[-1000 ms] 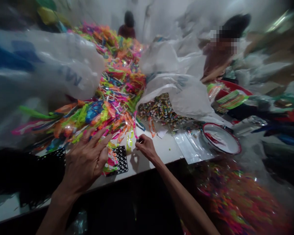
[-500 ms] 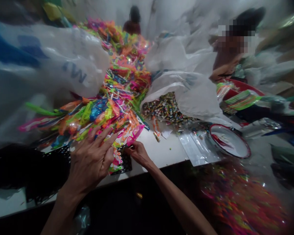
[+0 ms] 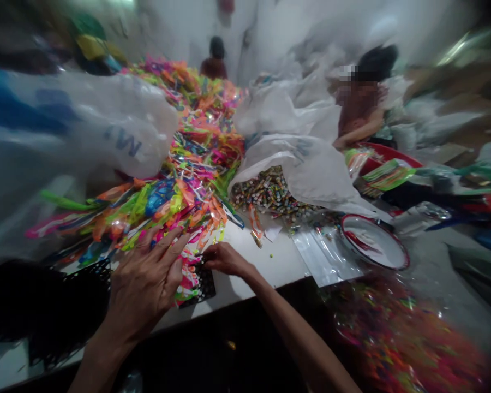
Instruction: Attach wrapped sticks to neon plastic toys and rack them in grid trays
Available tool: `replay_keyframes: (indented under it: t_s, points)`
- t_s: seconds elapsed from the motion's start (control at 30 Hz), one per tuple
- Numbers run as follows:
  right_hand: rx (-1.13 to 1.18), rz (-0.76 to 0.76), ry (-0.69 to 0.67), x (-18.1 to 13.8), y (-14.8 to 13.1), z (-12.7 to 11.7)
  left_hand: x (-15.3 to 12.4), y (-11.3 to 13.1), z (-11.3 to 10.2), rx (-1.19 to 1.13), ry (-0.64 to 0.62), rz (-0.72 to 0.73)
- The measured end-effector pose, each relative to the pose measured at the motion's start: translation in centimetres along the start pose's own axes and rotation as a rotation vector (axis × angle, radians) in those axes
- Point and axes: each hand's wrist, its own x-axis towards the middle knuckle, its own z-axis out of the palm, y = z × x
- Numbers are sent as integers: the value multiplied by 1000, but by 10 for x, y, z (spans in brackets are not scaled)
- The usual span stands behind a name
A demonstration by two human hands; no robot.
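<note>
Head view, from the left: the left hand is spread flat, fingers stretched forward toward the heaped plastic strips; what its palm touches is hidden. Beside its thumb, pink, green and orange strips lie rowed on a black lattice tray. At the tray's far right corner, the right hand has curled fingers; whether they grip anything, I cannot tell.

Neon pcs partly cover flat blk grid.
</note>
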Motion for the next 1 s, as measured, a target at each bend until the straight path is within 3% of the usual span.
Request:
replay_keyframes:
  t_s: [0.17, 0.33, 0.57, 0.73, 0.87, 1.0]
  points:
    - [-326, 277, 260, 32, 36, -37, 1, 1, 0, 34, 26, -37]
    - [-441, 224, 200, 44, 45, -40, 1, 2, -1, 33, 18, -41]
    - [-670, 108, 80, -1, 47, -30, 0, 1, 1, 20, 37, -42]
    - [-698, 88, 12, -26, 52, -31, 1, 1, 2, 32, 26, -32]
    - [-480, 155, 203, -44, 51, -31, 2, 3, 0, 43, 3, -52]
    - [215, 220, 422, -45, 28, -1, 3, 5, -2, 43, -6, -59]
